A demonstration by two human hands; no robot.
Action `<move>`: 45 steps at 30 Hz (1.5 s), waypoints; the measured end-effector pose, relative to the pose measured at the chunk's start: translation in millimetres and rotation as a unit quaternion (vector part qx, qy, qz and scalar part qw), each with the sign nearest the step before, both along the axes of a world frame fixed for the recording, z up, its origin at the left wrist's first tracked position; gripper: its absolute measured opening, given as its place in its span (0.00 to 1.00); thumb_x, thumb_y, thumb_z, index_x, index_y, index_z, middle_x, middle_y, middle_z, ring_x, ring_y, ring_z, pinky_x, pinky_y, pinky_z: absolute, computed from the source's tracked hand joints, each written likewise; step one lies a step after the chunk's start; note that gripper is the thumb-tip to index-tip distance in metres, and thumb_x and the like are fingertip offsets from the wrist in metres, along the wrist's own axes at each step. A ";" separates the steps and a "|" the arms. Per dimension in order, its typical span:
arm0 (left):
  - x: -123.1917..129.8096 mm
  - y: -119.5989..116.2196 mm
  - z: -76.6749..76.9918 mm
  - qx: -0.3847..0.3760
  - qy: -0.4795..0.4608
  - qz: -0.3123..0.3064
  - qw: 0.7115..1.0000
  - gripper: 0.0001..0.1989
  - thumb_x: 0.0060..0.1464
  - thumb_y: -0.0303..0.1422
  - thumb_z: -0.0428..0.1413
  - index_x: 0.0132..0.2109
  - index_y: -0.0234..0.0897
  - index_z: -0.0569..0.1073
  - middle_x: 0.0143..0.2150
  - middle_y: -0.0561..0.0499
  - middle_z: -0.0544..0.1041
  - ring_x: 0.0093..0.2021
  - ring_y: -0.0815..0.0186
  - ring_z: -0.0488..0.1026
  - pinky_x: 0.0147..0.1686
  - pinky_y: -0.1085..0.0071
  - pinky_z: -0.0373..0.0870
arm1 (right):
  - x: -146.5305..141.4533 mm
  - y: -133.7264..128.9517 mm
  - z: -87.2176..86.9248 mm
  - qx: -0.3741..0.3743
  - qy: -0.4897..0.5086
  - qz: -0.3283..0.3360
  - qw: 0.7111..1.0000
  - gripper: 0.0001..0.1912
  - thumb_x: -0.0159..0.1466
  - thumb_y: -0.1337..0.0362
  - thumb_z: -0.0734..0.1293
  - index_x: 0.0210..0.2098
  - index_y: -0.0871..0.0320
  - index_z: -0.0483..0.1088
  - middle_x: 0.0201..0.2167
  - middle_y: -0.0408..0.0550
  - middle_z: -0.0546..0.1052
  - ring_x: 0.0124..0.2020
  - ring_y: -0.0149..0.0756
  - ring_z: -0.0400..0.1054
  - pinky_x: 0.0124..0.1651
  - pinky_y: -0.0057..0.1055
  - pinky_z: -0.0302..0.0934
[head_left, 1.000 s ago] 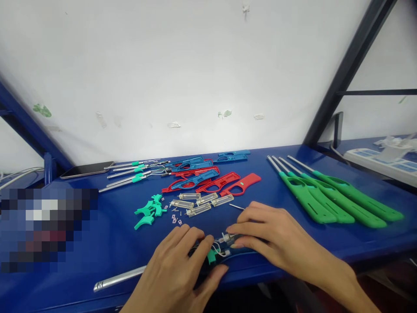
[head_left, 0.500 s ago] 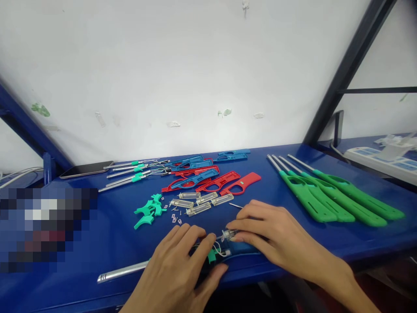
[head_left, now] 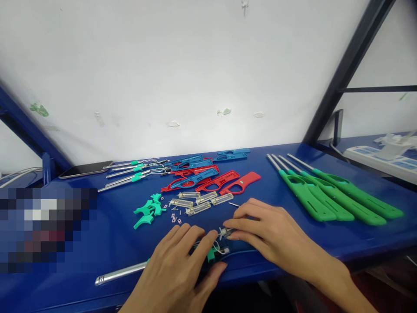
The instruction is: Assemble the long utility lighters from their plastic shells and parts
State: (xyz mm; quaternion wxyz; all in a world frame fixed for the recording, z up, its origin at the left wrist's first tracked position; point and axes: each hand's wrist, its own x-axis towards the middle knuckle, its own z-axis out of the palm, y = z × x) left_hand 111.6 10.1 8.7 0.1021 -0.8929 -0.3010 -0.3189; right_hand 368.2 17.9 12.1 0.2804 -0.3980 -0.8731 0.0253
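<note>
At the table's front edge lies a lighter being handled, with a silver tube (head_left: 120, 274) pointing left, a green trigger (head_left: 211, 254) and a thin white wire. Its blue casing is mostly under my hands. My left hand (head_left: 182, 256) is wrapped over the lighter, fingertips beside the trigger and wire. Between the fingertips of my right hand (head_left: 260, 226) is a small clear fuel tank (head_left: 225, 232), its nozzle end pointing left, toward my left index finger. Just beyond my right hand lies a thin metal pin (head_left: 233, 204).
Clear tanks (head_left: 198, 208), green triggers (head_left: 146, 211) and tiny parts lie ahead. Behind them are red casings (head_left: 243, 183), blue casings (head_left: 195, 178) and metal tubes with wires (head_left: 124, 179). Green lighters (head_left: 339, 195) lie right; a phone (head_left: 86, 169) lies back left.
The clear tank in my right fingers has shifted slightly left, toward my left index finger. The silver tube's tip has moved slightly left and down.
</note>
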 end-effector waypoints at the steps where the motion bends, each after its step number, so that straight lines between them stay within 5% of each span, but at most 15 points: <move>1: -0.1 0.3 0.4 -0.002 0.001 -0.001 1.000 0.11 0.75 0.37 0.52 0.58 0.39 0.74 0.43 0.47 0.84 0.39 0.53 0.84 0.42 0.51 0.85 | -0.2 0.1 0.0 0.003 -0.001 0.000 1.000 0.13 0.79 0.58 0.64 0.53 0.53 0.80 0.43 0.46 0.81 0.41 0.37 0.74 0.42 0.33 0.67; 19: -0.6 -0.4 0.1 -0.004 0.009 0.004 1.000 0.12 0.75 0.37 0.51 0.58 0.40 0.72 0.41 0.47 0.82 0.38 0.53 0.83 0.41 0.50 0.85 | -3.3 0.1 -2.4 0.073 0.019 0.006 0.997 0.09 0.78 0.61 0.65 0.50 0.53 0.78 0.42 0.45 0.79 0.41 0.36 0.74 0.38 0.32 0.63; 45: -0.7 0.3 -0.2 -0.010 0.018 -0.008 1.000 0.12 0.76 0.38 0.50 0.58 0.41 0.74 0.42 0.48 0.83 0.39 0.54 0.83 0.44 0.52 0.84 | 4.2 -3.3 0.8 -0.053 0.034 0.042 0.997 0.12 0.77 0.59 0.67 0.54 0.50 0.82 0.43 0.45 0.80 0.41 0.35 0.75 0.42 0.32 0.64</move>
